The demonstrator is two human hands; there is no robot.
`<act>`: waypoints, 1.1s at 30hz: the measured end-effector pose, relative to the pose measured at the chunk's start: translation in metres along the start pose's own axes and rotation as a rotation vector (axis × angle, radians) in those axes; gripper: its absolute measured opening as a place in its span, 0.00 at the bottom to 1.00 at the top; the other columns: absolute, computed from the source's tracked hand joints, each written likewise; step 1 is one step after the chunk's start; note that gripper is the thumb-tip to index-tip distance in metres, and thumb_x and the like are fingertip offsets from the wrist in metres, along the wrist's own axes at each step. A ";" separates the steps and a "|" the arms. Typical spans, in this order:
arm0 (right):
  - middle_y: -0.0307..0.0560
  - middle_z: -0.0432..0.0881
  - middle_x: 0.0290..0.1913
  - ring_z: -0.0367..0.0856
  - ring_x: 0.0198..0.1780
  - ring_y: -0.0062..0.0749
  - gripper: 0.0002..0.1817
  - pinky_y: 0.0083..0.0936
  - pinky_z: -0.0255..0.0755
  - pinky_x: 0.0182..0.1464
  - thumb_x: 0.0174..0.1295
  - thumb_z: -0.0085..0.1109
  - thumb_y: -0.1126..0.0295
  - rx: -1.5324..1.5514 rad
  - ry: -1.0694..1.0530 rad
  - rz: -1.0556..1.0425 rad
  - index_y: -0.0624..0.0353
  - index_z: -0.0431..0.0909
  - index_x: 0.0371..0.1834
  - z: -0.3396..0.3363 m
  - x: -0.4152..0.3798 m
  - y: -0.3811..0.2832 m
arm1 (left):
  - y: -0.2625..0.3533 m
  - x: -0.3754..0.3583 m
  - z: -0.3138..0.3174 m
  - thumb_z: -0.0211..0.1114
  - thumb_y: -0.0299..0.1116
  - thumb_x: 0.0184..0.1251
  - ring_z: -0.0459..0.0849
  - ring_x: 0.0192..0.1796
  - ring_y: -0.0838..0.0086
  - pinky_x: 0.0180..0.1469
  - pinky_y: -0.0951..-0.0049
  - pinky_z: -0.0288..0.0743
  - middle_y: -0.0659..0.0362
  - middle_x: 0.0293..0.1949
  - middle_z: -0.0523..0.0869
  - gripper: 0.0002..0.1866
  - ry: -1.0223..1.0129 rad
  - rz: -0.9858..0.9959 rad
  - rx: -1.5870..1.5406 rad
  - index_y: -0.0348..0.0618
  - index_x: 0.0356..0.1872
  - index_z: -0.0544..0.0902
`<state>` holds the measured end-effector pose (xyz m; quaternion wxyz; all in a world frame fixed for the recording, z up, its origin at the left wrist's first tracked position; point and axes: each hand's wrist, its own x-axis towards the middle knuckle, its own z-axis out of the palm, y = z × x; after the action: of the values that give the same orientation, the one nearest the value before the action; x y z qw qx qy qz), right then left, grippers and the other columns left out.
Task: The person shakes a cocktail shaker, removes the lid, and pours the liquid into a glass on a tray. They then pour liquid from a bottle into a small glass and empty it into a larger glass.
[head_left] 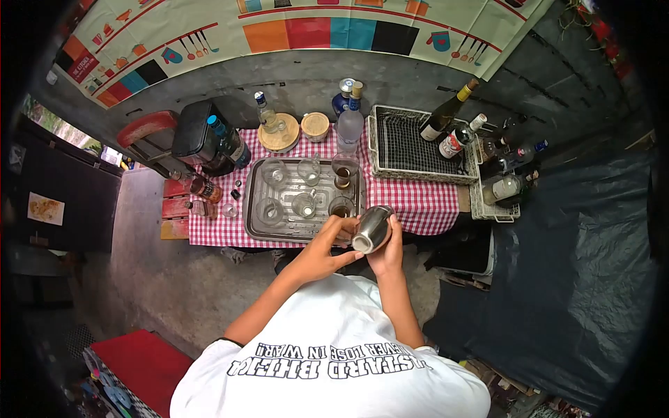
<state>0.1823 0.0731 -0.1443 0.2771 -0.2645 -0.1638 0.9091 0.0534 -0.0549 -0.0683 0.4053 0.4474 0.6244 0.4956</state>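
Observation:
A shiny metal cocktail shaker (377,224) is held tilted above the front right of the tray, its narrow end towards me. My right hand (387,256) is closed round its right side. My left hand (333,245) grips it from the left, the thumb by the narrow end. Just beyond the hands, a glass with dark liquid (341,207) stands on the grey tray (279,234). Behind it is another glass with dark liquid (342,177). Several clear glass cups, one of them a mug (309,170), fill the rest of the tray.
A red checked cloth (411,202) covers the table. Bottles stand at the back, including a clear bottle (350,127) and a blue-capped one (228,142). A wire basket (397,172) with bottles lies right. Wooden-lidded jars (315,127) line the back, and a dark tarp (571,279) hangs right.

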 end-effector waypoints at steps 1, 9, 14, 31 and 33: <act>0.51 0.78 0.55 0.79 0.57 0.39 0.25 0.38 0.74 0.60 0.73 0.48 0.51 -0.003 0.001 0.002 0.57 0.68 0.64 -0.001 0.000 0.002 | -0.006 0.001 0.001 0.73 0.34 0.62 0.77 0.59 0.68 0.62 0.65 0.73 0.55 0.56 0.73 0.32 0.002 -0.001 -0.003 0.41 0.66 0.70; 0.53 0.70 0.61 0.72 0.63 0.37 0.51 0.34 0.69 0.64 0.56 0.70 0.63 -0.764 -0.080 -0.578 0.53 0.44 0.77 0.031 0.002 0.005 | -0.035 0.007 -0.022 0.70 0.37 0.68 0.73 0.63 0.70 0.63 0.68 0.69 0.53 0.62 0.74 0.36 -0.131 -0.397 -0.392 0.35 0.71 0.63; 0.62 0.67 0.67 0.73 0.65 0.54 0.50 0.42 0.71 0.64 0.50 0.76 0.60 -1.473 -0.531 -0.708 0.57 0.53 0.74 0.102 -0.011 -0.035 | -0.013 -0.004 -0.044 0.78 0.31 0.57 0.69 0.70 0.67 0.71 0.66 0.64 0.53 0.68 0.68 0.47 -0.011 -0.073 -0.566 0.37 0.74 0.56; 0.65 0.66 0.65 0.78 0.57 0.51 0.58 0.43 0.75 0.60 0.49 0.75 0.66 -0.736 -0.328 -0.901 0.48 0.38 0.75 0.196 0.035 0.061 | 0.015 0.002 -0.142 0.82 0.29 0.41 0.72 0.60 0.49 0.61 0.53 0.70 0.45 0.58 0.70 0.48 0.431 0.571 0.430 0.40 0.69 0.67; 0.59 0.69 0.63 0.79 0.57 0.52 0.52 0.46 0.78 0.58 0.53 0.69 0.61 -0.487 -0.234 -0.685 0.44 0.41 0.76 0.190 0.044 0.066 | 0.016 0.003 -0.151 0.82 0.31 0.41 0.71 0.62 0.49 0.62 0.53 0.70 0.45 0.59 0.70 0.47 0.333 0.530 0.377 0.39 0.68 0.68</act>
<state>0.0146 0.0183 -0.0372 0.4718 -0.1478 -0.4818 0.7235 -0.0879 -0.0892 -0.0257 0.0661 0.5739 0.6246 0.5255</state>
